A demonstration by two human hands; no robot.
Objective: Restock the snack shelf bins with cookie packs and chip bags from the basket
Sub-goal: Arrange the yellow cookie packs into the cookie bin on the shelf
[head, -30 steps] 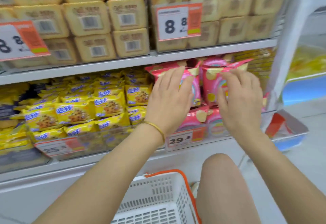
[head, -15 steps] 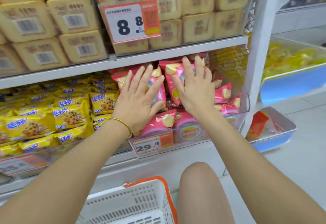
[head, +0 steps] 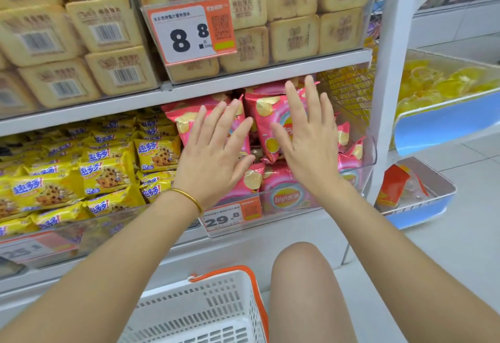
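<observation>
Stretched forward from the near corners on two bare arms, palms turned toward the shelf. Holding the left hand (head: 213,158) open and flat, fingers straight and fanned, gripping nothing, laid against the pink chip bags (head: 266,111) heaped in the clear bin (head: 371,150); thin gold bangle (head: 189,198) on that wrist. Keeping the right hand (head: 305,142) just beside it on the right, likewise open, fingers straight and pointing up, resting on the front of an upright bag, pinching nothing. Nearest of all, low in the middle, a white basket (head: 189,307) with an orange rim, just beside a bare knee (head: 303,288) on its right. Farther off, on the bin's front wall, an orange price tag (head: 230,217) reading 29.8. Left of the chips, in the neighbouring bin, yellow cookie packs (head: 105,173) piled up. Above, on the next shelf, stacked tan biscuit packs (head: 108,25) behind a larger tag (head: 192,31) marked 8.8. To the right, past a white upright (head: 389,72), blue-fronted bins (head: 443,129) with yellow goods. Much of the pink heap hidden behind hands and wrists.
</observation>
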